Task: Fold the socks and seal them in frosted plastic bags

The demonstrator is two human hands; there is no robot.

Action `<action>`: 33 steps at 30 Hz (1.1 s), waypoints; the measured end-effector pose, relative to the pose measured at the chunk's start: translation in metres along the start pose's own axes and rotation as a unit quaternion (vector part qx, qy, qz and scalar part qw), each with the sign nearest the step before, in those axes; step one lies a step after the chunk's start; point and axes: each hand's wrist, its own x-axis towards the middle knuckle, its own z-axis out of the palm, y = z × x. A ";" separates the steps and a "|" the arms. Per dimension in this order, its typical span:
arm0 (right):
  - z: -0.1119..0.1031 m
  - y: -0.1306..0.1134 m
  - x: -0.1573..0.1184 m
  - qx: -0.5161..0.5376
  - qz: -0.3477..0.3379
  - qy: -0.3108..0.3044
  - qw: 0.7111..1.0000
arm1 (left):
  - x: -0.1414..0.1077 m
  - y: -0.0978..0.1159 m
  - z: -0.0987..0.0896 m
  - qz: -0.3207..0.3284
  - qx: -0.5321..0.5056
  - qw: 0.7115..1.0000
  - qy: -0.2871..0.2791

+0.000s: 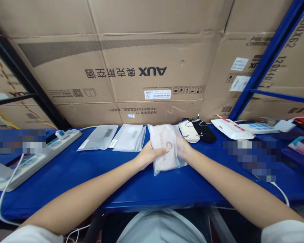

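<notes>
Left hand [147, 156]: grip closed on the left edge of the upright frosted pouch [165, 148], its long axis running away from the body. Right hand [183, 148]: at the opposite edge, equally near; its finger closure cannot be told.

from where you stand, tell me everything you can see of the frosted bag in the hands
The frosted bag looks like thin, translucent plastic, printed with brown lettering and a round logo. Something pale pink fills it. It is held upright-looking above the blue table, between the left hand and right hand.
</notes>
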 end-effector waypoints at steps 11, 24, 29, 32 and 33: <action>-0.003 -0.017 -0.006 -0.171 -0.127 -0.025 0.977 | 0.010 0.016 -0.012 -0.025 -0.086 0.992 0.094; -0.019 -0.016 0.009 -0.320 -0.235 0.010 0.918 | -0.001 0.004 -0.004 -0.030 0.020 0.999 -0.034; -0.017 -0.025 0.003 -0.319 -0.190 -0.033 0.928 | 0.009 0.010 -0.010 -0.041 -0.056 0.996 0.059; -0.013 -0.026 -0.002 -0.291 -0.146 -0.047 0.944 | 0.013 0.016 -0.015 -0.029 -0.080 0.993 0.088; -0.011 -0.025 -0.004 -0.277 -0.133 -0.040 0.951 | 0.014 0.017 -0.016 -0.026 -0.066 0.993 0.090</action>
